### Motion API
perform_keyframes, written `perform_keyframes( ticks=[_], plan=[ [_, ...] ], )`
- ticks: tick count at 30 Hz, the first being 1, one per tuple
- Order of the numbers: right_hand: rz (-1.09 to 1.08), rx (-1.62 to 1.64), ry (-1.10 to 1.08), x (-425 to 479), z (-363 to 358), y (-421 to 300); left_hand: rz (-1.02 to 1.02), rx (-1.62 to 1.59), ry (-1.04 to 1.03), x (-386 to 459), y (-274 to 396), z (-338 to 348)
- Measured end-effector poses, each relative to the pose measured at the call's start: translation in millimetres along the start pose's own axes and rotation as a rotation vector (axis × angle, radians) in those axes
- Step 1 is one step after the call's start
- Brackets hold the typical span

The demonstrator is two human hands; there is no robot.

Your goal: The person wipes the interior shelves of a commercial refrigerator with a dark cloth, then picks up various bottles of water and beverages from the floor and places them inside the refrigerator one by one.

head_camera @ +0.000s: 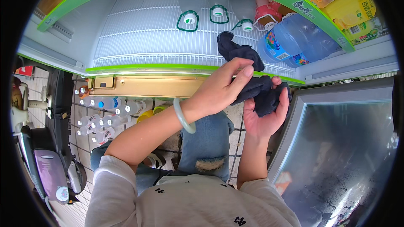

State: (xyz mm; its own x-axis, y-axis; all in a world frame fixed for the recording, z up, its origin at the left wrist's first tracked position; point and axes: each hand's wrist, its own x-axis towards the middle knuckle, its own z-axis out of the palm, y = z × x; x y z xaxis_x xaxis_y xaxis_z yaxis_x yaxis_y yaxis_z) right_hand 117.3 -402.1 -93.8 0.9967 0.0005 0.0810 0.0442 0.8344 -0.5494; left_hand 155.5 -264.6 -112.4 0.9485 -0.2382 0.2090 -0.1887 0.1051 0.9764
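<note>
A bunched dark cloth (266, 99) sits in my right hand (265, 119), whose palm is turned up with the fingers curled around it. My left hand (225, 85), with a pale bangle on its wrist, reaches across in front of the fridge's lower edge. Its fingers and thumb are on the dark fabric. Another stretch of dark cloth (240, 52) extends beyond the left fingertips over the white wire shelf (142, 37). Whether both stretches are one piece is hidden behind the left hand.
Large clear bottles (191, 1) with green handles lie on the shelf, with blue-labelled water bottles (284, 42) at right. The fridge's glass door (334, 151) stands open at right. Several small bottles (107, 119) stand on the tiled floor at left, near a parked scooter (52, 170).
</note>
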Motion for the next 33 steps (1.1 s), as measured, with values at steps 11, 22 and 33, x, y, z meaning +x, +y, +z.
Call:
perform_keyframes(
  ticks=[11,22,33],
  plan=[
    [1.022,-0.386,-0.247,-62,54,170,-0.382,0.250,0.404,-224,4,-218],
    [0.583,-1.166,-0.845,-62,75,190,-0.024,-0.794,0.959,-286,57,-304],
    [-0.828,-1.784,0.373,175,0,-93,0.162,-0.892,0.701,-292,57,-325]
  ],
)
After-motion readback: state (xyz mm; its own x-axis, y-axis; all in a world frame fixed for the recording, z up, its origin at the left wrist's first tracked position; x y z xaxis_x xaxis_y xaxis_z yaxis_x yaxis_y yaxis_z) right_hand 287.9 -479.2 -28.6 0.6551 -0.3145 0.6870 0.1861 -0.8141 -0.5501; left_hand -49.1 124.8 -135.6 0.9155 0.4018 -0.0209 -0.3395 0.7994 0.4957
